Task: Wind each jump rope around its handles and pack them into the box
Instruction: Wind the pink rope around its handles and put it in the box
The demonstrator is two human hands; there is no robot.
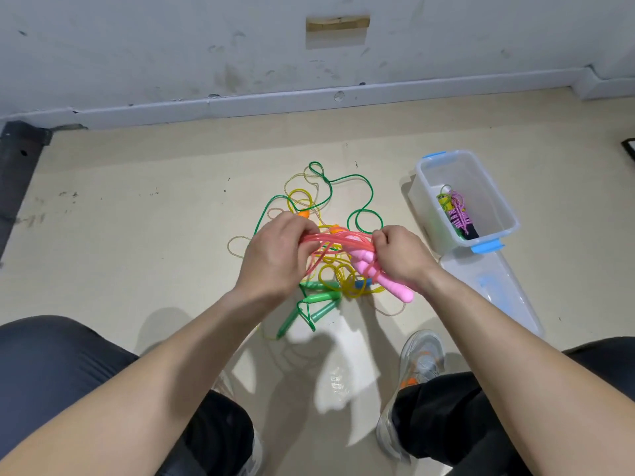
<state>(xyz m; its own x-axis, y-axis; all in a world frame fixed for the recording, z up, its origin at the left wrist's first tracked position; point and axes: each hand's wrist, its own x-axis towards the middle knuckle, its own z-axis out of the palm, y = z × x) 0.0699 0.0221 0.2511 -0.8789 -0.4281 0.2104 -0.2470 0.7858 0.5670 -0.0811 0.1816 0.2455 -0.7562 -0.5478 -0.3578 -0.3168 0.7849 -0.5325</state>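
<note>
me: sitting low, knees in dark trousers at the bottom edge, one shoe on the floor under my right arm.

green handles: on the floor just below my wrists, nearest bit of the tangle, nothing touching them.

right grip: fingers curled tight round the pink handles, both held together as a pair, with a few turns of cord crossing them.

handle axis: slanted. Free ends point down toward me and off to the right, cord end points up and left.

pink rope: glossy see-through plastic cord, several strands running almost level from the handles across to my other hand.

left grip: closed round the bunch of pink strands. Back of the hand faces the camera, so I can't see the fingertips.

what the next bit hangs on: all the slack sits left of the handles, so I reckon the left carries cord over and round, across that long axis, while the right just holds steady.

pile: under and beyond both hands, yellow rope and green rope looped all over each other. Pink strands hang right above it, so snagging looks possible.

lid: clear, flat on the floor right of my right arm.

box: beyond the lid, off to the right, closer to my right hand. One wound bundle sits inside, purple cord.
</note>
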